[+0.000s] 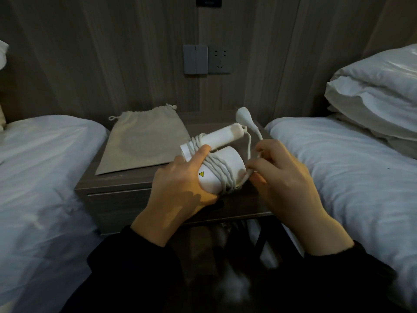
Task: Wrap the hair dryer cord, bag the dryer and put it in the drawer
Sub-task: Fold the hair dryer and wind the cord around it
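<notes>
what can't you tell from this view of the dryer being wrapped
All head view:
- hair dryer, near end: covered by the left hand.
- cord, stretch inside the right hand: hidden by that hand.
- drawer, middle of its front: blocked by both hands.
- wall label: cut off by the top edge.

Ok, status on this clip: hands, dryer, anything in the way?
Left hand grips hair dryer. Right hand pinches cord, mostly wound, plug loose. Bag flat on nightstand, drawer shut. Nothing blocking.
</notes>
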`<action>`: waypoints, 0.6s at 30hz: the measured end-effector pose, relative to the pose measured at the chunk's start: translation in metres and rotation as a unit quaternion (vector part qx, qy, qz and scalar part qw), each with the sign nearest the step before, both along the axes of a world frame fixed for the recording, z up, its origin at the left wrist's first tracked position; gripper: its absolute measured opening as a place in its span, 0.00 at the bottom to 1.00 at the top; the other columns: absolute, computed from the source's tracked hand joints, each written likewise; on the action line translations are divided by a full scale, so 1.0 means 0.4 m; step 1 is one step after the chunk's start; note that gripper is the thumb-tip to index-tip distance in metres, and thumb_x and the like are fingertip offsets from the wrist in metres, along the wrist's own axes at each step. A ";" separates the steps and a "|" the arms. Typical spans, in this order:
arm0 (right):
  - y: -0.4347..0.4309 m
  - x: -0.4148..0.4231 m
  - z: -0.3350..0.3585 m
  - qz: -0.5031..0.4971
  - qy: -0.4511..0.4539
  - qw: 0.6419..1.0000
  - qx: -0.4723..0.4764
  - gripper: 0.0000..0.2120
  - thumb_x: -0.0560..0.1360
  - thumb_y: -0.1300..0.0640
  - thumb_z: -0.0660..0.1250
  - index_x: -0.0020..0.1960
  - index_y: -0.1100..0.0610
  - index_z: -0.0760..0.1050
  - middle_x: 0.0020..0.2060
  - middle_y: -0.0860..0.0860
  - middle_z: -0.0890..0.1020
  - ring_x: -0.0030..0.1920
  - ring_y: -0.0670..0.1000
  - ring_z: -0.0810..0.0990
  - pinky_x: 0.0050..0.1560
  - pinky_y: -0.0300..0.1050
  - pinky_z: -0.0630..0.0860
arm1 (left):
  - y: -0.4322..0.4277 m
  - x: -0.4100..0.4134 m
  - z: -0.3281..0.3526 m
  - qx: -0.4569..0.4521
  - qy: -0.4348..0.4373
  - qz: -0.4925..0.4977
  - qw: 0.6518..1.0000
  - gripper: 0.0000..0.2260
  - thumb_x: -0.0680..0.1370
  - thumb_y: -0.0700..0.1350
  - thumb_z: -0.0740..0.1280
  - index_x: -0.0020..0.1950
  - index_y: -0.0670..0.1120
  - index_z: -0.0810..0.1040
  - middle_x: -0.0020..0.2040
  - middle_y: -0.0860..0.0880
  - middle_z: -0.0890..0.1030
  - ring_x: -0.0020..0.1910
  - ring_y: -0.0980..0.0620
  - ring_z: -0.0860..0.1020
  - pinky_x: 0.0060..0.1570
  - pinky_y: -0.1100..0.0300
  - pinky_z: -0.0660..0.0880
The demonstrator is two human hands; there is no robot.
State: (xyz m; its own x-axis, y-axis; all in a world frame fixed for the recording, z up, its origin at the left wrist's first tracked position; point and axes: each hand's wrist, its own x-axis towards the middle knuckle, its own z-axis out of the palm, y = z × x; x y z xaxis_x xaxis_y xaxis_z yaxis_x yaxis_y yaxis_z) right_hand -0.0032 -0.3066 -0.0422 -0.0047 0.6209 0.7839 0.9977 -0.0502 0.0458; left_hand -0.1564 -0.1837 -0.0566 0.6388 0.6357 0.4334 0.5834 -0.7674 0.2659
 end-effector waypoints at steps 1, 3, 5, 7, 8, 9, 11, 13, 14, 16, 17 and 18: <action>-0.002 0.003 -0.001 0.008 0.004 1.000 0.012 0.04 0.70 0.63 0.66 0.40 0.63 0.78 0.45 0.59 0.79 0.37 0.54 0.76 0.32 0.41 0.66 | 0.000 0.000 0.004 -0.004 0.004 0.002 1.000 0.44 0.63 0.60 0.74 0.74 0.57 0.55 0.56 0.44 0.74 0.52 0.45 0.75 0.55 0.50 0.72; -0.005 0.006 -0.003 0.031 0.023 0.999 0.031 0.02 0.70 0.65 0.67 0.41 0.64 0.79 0.43 0.59 0.80 0.37 0.56 0.78 0.34 0.42 0.70 | 0.003 -0.002 0.006 -0.016 0.026 0.007 1.000 0.44 0.64 0.61 0.73 0.74 0.59 0.53 0.56 0.45 0.73 0.53 0.46 0.74 0.56 0.51 0.72; -0.005 0.009 -0.005 0.052 0.044 0.997 0.040 0.03 0.69 0.67 0.68 0.41 0.63 0.80 0.41 0.58 0.81 0.36 0.56 0.80 0.37 0.43 0.72 | 0.003 -0.003 0.001 0.002 0.028 0.001 1.000 0.44 0.63 0.61 0.72 0.74 0.58 0.55 0.53 0.44 0.74 0.49 0.44 0.76 0.51 0.52 0.73; -0.002 0.014 -0.009 0.062 0.065 0.995 0.042 0.03 0.68 0.68 0.69 0.41 0.63 0.81 0.39 0.56 0.82 0.36 0.55 0.81 0.38 0.42 0.73 | 0.006 -0.005 -0.004 0.026 0.032 -0.012 0.999 0.44 0.61 0.61 0.71 0.74 0.55 0.59 0.49 0.42 0.76 0.44 0.42 0.77 0.45 0.53 0.72; 0.001 0.019 -0.012 0.063 0.080 0.994 0.041 0.04 0.68 0.68 0.69 0.40 0.62 0.81 0.38 0.55 0.82 0.37 0.54 0.81 0.38 0.41 0.73 | 0.005 -0.006 -0.008 0.034 0.038 -0.020 0.998 0.44 0.60 0.61 0.71 0.73 0.54 0.60 0.48 0.42 0.76 0.43 0.42 0.77 0.43 0.53 0.71; 0.003 0.022 -0.015 0.064 0.099 0.992 0.038 0.04 0.68 0.68 0.70 0.40 0.61 0.81 0.38 0.54 0.82 0.38 0.52 0.81 0.38 0.39 0.74 | 0.005 -0.007 -0.011 0.040 0.047 -0.027 0.998 0.44 0.60 0.61 0.72 0.73 0.54 0.60 0.49 0.42 0.76 0.43 0.42 0.77 0.43 0.53 0.71; 0.008 0.028 -0.019 0.074 0.134 0.988 0.036 0.04 0.68 0.67 0.71 0.40 0.61 0.81 0.38 0.53 0.83 0.40 0.47 0.79 0.42 0.33 0.73 | 0.001 -0.007 -0.004 0.033 0.064 -0.038 0.997 0.45 0.61 0.61 0.74 0.74 0.55 0.58 0.50 0.43 0.76 0.46 0.43 0.77 0.45 0.53 0.72; 0.013 0.028 -0.022 0.085 0.156 0.983 0.043 0.03 0.67 0.67 0.72 0.40 0.61 0.82 0.37 0.53 0.83 0.41 0.45 0.78 0.45 0.29 0.72 | -0.005 -0.006 0.006 0.029 0.076 -0.055 0.995 0.45 0.62 0.61 0.73 0.74 0.57 0.56 0.51 0.45 0.75 0.47 0.45 0.76 0.47 0.53 0.74; 0.014 0.029 -0.022 0.086 0.166 0.981 0.048 0.03 0.66 0.67 0.72 0.39 0.62 0.82 0.37 0.53 0.84 0.41 0.45 0.78 0.45 0.29 0.72 | -0.009 -0.005 0.010 0.030 0.079 -0.067 0.994 0.44 0.62 0.61 0.73 0.74 0.57 0.56 0.51 0.45 0.76 0.47 0.46 0.76 0.47 0.53 0.74; 0.016 0.030 -0.018 0.085 0.188 0.977 0.056 0.03 0.65 0.66 0.73 0.39 0.61 0.82 0.36 0.53 0.84 0.41 0.45 0.78 0.43 0.30 0.73 | -0.019 -0.004 0.019 0.019 0.079 -0.088 0.993 0.43 0.63 0.61 0.73 0.74 0.58 0.56 0.50 0.48 0.76 0.47 0.48 0.75 0.48 0.54 0.73; 0.016 0.031 -0.017 0.084 0.197 0.975 0.057 0.03 0.65 0.66 0.73 0.39 0.61 0.82 0.36 0.53 0.84 0.41 0.45 0.78 0.43 0.31 0.73 | -0.021 -0.004 0.019 0.008 0.082 -0.097 0.992 0.43 0.64 0.60 0.73 0.73 0.58 0.55 0.50 0.49 0.76 0.48 0.49 0.75 0.49 0.54 0.72; 0.016 0.031 -0.015 0.085 0.201 0.974 0.057 0.04 0.64 0.65 0.73 0.39 0.61 0.82 0.36 0.53 0.84 0.41 0.45 0.78 0.43 0.30 0.73 | -0.023 -0.003 0.020 0.000 0.086 -0.103 0.991 0.43 0.64 0.60 0.72 0.73 0.59 0.55 0.51 0.50 0.76 0.49 0.51 0.74 0.50 0.55 0.71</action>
State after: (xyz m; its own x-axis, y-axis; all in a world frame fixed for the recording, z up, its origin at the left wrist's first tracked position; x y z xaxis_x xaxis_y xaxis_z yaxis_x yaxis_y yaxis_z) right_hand 0.0092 -0.3000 -0.0484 0.2217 0.5465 0.8076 0.9286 0.1345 -0.3459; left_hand -0.1575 -0.1928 -0.0488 0.8200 0.4834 0.3066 0.4505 -0.8754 0.1753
